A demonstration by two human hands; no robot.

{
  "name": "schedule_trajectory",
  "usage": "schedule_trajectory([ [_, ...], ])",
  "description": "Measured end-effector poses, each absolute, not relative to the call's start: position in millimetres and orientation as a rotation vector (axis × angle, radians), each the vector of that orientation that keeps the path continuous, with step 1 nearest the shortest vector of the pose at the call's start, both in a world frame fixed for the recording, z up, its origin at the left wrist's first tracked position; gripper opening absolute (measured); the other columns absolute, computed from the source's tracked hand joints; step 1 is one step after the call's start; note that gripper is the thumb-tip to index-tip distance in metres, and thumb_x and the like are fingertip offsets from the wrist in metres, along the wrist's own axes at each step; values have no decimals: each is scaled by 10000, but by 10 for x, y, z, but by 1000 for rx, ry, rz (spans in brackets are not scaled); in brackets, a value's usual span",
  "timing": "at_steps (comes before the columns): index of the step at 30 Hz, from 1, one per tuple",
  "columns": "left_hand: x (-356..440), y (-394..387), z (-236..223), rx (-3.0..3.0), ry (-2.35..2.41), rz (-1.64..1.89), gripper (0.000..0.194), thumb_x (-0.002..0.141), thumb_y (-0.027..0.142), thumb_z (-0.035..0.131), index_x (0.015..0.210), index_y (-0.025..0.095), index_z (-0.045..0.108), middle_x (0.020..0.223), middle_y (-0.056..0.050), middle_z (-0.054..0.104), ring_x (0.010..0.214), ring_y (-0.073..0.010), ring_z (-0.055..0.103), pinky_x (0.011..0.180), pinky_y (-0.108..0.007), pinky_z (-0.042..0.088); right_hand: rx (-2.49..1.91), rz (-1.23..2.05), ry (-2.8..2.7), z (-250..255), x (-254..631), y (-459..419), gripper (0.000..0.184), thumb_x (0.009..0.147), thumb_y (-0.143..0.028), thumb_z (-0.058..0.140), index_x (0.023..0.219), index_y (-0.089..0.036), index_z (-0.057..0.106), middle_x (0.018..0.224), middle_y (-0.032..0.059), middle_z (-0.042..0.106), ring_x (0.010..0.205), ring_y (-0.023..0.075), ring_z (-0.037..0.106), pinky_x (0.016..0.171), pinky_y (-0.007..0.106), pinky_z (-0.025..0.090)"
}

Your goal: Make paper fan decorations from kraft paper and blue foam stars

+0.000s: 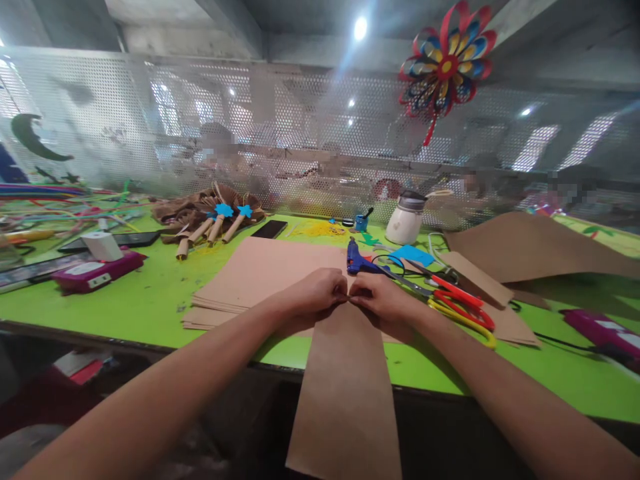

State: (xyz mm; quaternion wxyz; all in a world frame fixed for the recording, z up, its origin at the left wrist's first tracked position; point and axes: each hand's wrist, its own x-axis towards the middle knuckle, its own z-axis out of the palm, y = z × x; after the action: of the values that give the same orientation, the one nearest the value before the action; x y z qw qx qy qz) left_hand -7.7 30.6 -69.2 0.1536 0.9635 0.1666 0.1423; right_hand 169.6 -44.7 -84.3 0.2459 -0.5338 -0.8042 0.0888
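A long strip of brown kraft paper (347,400) hangs over the table's near edge toward me. Its far end is pinched between the fingertips of my left hand (323,291) and my right hand (381,297), which almost touch each other. Both hands are closed on that end; whether it is folded there cannot be made out. Under and behind my left hand lies a stack of brown paper sheets (270,270). Just beyond my hands sits a blue glue gun (357,257). Red-handled scissors (463,303) and yellow-handled scissors (467,323) lie right of my right hand.
On the green table (155,300) are brown paper bundles with blue stars (220,217), a black phone (270,229), a white jar (404,220), a purple power strip (100,270) and a large brown sheet (540,250). A perforated screen (300,120) stands behind, with a paper flower (447,67) before it.
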Motion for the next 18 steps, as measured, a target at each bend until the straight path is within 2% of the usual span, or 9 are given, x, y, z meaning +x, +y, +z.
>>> schedule_trajectory([
  [11, -110, 286, -717, 2811, 424, 443, 117, 788, 162, 479, 726, 141, 576, 730, -15, 520, 673, -125, 460, 599, -223, 345, -1491, 188, -2286, -838, 1740, -476, 88, 792, -135, 521, 794, -169, 603, 800, 29, 580, 737, 143, 523, 641, 240, 385],
  [18, -174, 313, -744, 2695, 449, 374, 181, 709, 94, 470, 818, 145, 604, 809, -22, 562, 709, -129, 488, 617, -228, 363, -1529, 174, -2346, -806, 1762, -519, 117, 750, -90, 539, 809, -175, 594, 789, 14, 564, 699, 128, 491, 588, 219, 341],
])
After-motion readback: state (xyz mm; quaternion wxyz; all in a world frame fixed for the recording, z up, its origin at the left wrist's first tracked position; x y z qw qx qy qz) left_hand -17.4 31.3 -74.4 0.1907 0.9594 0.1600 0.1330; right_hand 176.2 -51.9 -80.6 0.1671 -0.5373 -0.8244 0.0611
